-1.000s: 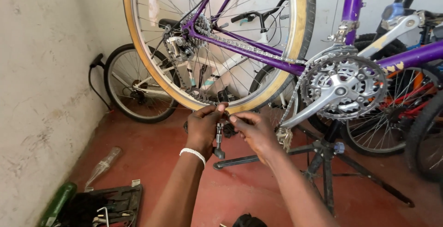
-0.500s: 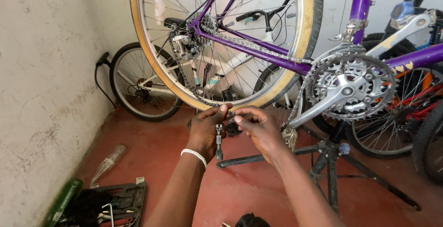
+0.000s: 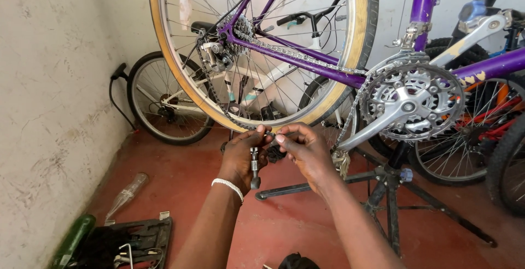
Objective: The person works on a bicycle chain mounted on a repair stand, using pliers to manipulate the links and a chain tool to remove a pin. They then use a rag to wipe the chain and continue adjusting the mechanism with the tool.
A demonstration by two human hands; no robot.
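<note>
Both hands are up under the rear wheel (image 3: 262, 45) of the purple bike (image 3: 492, 66), right where the chain (image 3: 219, 107) sags below the tan tyre wall. The left hand (image 3: 240, 157), a white bead bracelet (image 3: 228, 187) at its wrist, is wrapped around a small metal tool (image 3: 255, 165); the tool's handle hangs straight down out of the fist, its knob just below the palm. The right hand (image 3: 303, 151) sits touching the left, thumb and forefinger pinched narrow on something small and dark at the top of the tool. It looks like a piece of the chain, though the fingers cover too much to be sure.

The chain runs from the rear cogs (image 3: 243, 28) along the purple stay to the big silver chainring (image 3: 413, 102), with the crank arm pointing down and left toward the right hand. The bike is off the ground on a black stand (image 3: 388, 192), whose legs spread over the red floor (image 3: 180, 176).

Over by the pale wall (image 3: 49, 99), a white bike (image 3: 169, 105) leans, with a black pump (image 3: 117, 91) beside it. Down at the near left there is an open black tool case (image 3: 136, 239), a green bottle (image 3: 74, 239) just beside it, and a clear bottle (image 3: 126, 195) lying a little farther out. More wheels (image 3: 508, 165) crowd the right edge.
</note>
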